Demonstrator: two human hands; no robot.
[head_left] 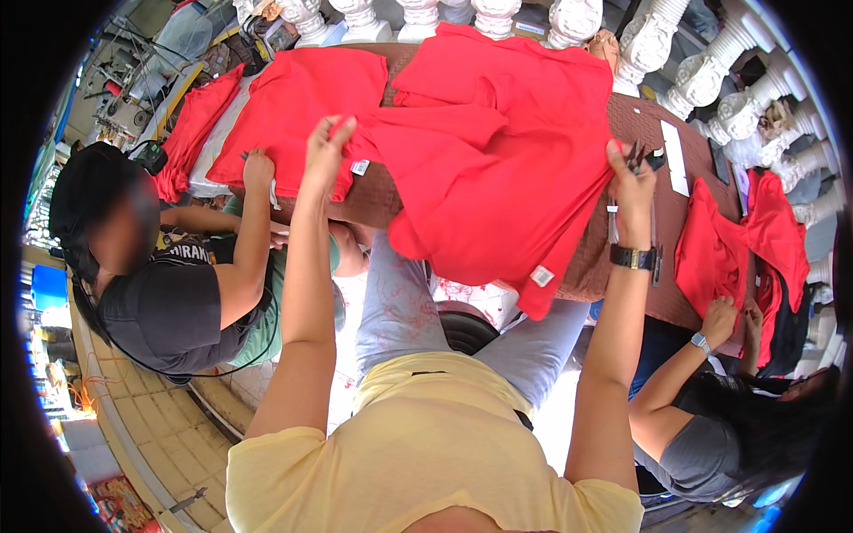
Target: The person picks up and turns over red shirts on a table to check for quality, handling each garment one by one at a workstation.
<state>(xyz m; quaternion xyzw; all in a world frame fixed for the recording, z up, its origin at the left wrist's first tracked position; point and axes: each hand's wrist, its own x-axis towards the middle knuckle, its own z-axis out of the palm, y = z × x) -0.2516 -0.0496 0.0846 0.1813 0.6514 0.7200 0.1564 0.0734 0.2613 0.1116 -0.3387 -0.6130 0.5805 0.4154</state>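
Note:
A red garment (pixel 498 178), probably a shirt, is stretched between my two hands above the brown cloth-covered table. At its left edge my left hand (pixel 327 153) pinches the fabric. My right hand (pixel 633 188) grips the right edge, and dark thread snips (pixel 636 158) stick up from the same hand. A white label (pixel 541 276) shows on the garment's lower right part, which hangs over the table's near edge above my lap. More red fabric (pixel 506 67) lies beyond; I cannot tell whether it belongs to the same piece.
On the left, a co-worker's hand (pixel 259 167) touches another red garment (pixel 302 98). At the right, another person's hands (pixel 721 320) handle red fabric (pixel 711 244). A white strip (pixel 674 158) and a phone-like dark slab (pixel 718 162) lie on the table (pixel 633 124). White balusters (pixel 498 16) line the far side.

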